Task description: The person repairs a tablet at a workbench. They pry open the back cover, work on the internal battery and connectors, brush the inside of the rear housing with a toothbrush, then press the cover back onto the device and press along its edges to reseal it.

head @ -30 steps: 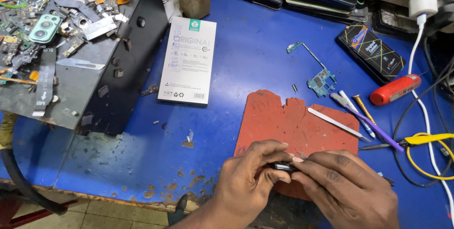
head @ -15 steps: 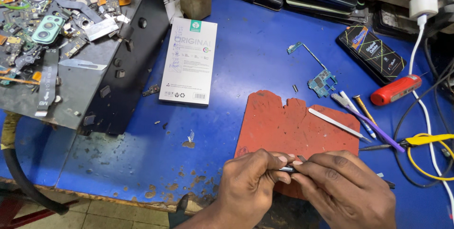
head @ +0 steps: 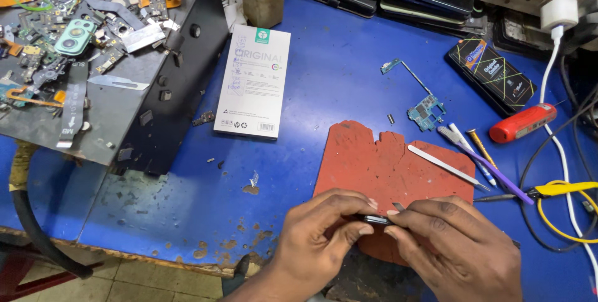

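A small dark part (head: 375,219), slim and with a shiny edge, is pinched between both hands low over the near edge of the red mat (head: 386,165); what it is exactly can't be told, too little of it is seen. The left hand (head: 324,230) is curled nearly closed around its left end, thumb and fingertips pressed on it. The right hand (head: 451,239) is closed on the other end too, with a thin metal sliver (head: 398,206) poking up between its fingertips.

The mat is laid flat on the blue bench (head: 324,71), which is pretty chipped along the front. On the mat's right side a flat metal pry tool (head: 445,166) is rested, and just beside it some pens and picks (head: 476,155) are bunched. A small green circuit board (head: 427,112) is found just above the mat. Further right, a red cylindrical tool (head: 522,123) and a black box (head: 493,75) are parked. A white box (head: 254,81) is lying left of centre, next to a black tray (head: 106,109) piled with phone scraps.
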